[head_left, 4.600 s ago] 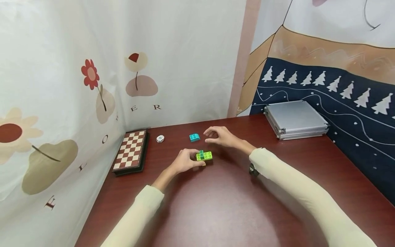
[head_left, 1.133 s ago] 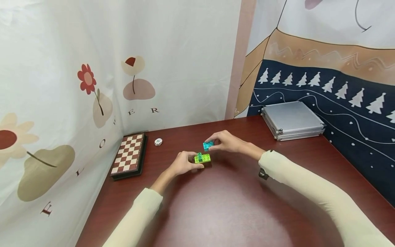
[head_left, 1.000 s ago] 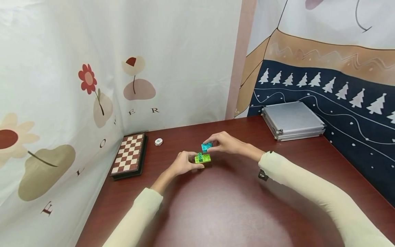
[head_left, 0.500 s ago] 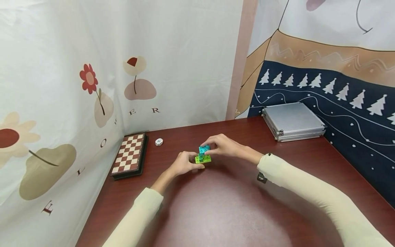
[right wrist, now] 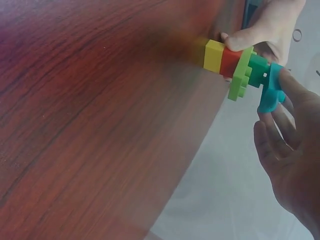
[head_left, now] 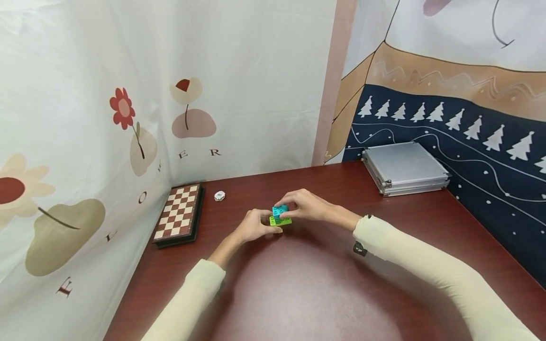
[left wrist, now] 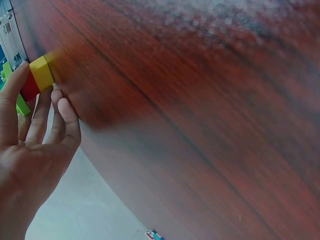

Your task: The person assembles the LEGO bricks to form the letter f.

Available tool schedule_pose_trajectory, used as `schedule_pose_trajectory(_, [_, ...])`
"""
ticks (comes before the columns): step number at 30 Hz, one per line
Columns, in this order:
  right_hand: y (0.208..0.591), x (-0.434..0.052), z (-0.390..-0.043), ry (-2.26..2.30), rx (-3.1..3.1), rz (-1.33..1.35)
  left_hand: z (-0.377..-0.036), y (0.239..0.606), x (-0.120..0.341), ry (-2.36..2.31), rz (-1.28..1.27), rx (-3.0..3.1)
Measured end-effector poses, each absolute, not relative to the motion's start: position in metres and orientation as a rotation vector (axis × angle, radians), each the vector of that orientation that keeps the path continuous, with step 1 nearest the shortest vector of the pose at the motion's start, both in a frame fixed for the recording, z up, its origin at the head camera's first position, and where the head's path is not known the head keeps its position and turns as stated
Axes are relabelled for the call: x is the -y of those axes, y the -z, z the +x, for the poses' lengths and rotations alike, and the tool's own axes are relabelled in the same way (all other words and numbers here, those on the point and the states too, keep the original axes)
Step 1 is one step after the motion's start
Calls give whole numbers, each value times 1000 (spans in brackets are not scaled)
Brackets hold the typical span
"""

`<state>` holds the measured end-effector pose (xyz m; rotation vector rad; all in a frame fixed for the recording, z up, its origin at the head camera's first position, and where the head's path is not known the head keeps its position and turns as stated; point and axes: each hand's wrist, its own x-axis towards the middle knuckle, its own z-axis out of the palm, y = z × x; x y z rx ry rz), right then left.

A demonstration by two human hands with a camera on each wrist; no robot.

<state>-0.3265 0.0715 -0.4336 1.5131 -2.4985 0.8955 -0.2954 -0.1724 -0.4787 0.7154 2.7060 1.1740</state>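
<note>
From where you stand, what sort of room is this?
Probably a small play or hobby corner: a wooden table boxed in by printed curtains, with a chessboard, a metal case and toy bricks held in both hands.

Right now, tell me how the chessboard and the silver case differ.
The chessboard is chequered brown and cream; the silver case is plain grey metal. The chessboard lies at the table's left edge by the flowered curtain, the silver case at the far right by the tree-patterned cloth. Both lie flat, untouched.
</note>
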Motion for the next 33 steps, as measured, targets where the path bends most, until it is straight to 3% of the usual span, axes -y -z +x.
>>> schedule_pose_trajectory(33, [434, -70, -318, -736, 2518, 1511, -294, 477, 172, -1178, 699, -2698])
